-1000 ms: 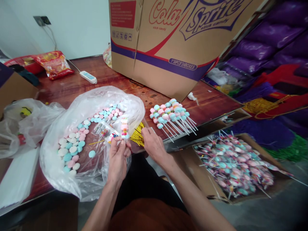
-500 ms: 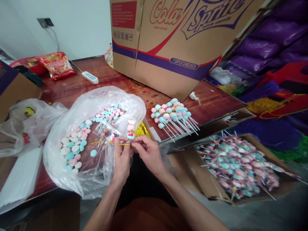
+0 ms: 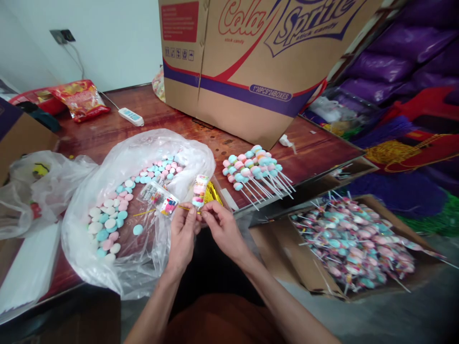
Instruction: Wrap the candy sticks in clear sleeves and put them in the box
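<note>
Upright between my hands is a wrapped marshmallow lollipop (image 3: 199, 190) in a printed clear bag. My left hand (image 3: 182, 235) is closed around its gathered lower end. A thin gold twist tie (image 3: 184, 207) crosses there, and my right hand (image 3: 225, 230) pinches at its other side. The lollipop's stick is hidden by my fingers. Left of my hands lie flat printed clear bags (image 3: 158, 197) and another gold tie (image 3: 144, 212). Loose pink, white and blue candies (image 3: 107, 222) rest on a large clear plastic bag (image 3: 77, 258). Just behind my right hand are bundled gold ties (image 3: 213, 195).
Unwrapped candy sticks (image 3: 253, 167) lie in rows on the wooden table (image 3: 150, 107). A big carton (image 3: 229, 95) stands behind them. Lower right, an open box (image 3: 287, 253) holds many wrapped lollipops (image 3: 355, 239). White sticks (image 3: 32, 267) lie at the left, near a power strip (image 3: 131, 116).
The gold tie at the lollipop's lower end has shifted in angle, and my right hand has turned slightly. The lollipop leans a little more to the right. The whole view has shifted slightly.
</note>
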Demonstrator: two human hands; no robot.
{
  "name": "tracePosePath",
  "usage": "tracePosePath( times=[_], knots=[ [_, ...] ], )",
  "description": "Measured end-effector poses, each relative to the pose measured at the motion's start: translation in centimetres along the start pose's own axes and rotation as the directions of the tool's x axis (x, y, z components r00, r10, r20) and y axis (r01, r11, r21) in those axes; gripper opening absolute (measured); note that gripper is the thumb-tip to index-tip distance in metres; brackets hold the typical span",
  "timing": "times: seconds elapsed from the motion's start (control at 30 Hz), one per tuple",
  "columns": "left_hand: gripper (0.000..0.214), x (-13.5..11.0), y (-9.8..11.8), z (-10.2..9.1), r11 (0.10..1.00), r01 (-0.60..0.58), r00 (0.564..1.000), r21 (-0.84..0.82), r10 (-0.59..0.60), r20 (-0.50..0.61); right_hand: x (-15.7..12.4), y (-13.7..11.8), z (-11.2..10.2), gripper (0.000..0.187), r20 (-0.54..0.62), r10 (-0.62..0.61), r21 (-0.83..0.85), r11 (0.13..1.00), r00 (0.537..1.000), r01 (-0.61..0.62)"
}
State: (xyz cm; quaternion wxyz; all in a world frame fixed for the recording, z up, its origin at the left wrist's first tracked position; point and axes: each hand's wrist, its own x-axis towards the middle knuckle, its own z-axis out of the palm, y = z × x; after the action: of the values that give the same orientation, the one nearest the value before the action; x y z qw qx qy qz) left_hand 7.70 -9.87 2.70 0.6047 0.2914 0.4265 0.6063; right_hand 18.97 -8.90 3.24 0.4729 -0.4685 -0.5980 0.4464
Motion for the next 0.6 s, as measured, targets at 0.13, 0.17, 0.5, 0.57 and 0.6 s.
tracePosePath(
  times=[0.13, 0.17, 0.5, 0.57, 0.6],
  knots=[
    [0.036, 0.0, 1.2, 0.0, 0.983, 0.171, 0.984, -0.07, -0.167, 0.058, -0.1, 0.9, -0.1, 0.024, 0.102, 0.185, 0.287, 0.935, 0.977, -0.207],
    [0.037, 0.0, 1.5, -0.1, 0.967, 0.237, 0.969, -0.09, -0.229, 0.09, -0.2, 1.0, -0.2, 0.026, 0.14, 0.224, 0.345, 0.902, 0.964, -0.26],
    [0.039, -1.2, 2.0, 0.4, 0.953, 0.304, 0.939, 0.021, -0.303, 0.165, -0.1, -0.7, -2.6, 0.011, 0.17, -0.107, -0.077, 0.99, 0.98, 0.122],
    [0.031, -1.6, 1.2, 0.6, 0.988, 0.121, 0.991, 0.098, -0.126, 0.047, -0.3, -0.9, -2.4, 0.009, 0.112, -0.105, -0.234, 0.964, 0.988, 0.129],
    [0.028, -1.8, 0.9, 0.7, 0.991, 0.072, 0.997, 0.112, -0.073, 0.009, -0.4, -1.1, -2.3, 0.008, 0.086, -0.087, -0.284, 0.953, 0.993, 0.108]
  ],
)
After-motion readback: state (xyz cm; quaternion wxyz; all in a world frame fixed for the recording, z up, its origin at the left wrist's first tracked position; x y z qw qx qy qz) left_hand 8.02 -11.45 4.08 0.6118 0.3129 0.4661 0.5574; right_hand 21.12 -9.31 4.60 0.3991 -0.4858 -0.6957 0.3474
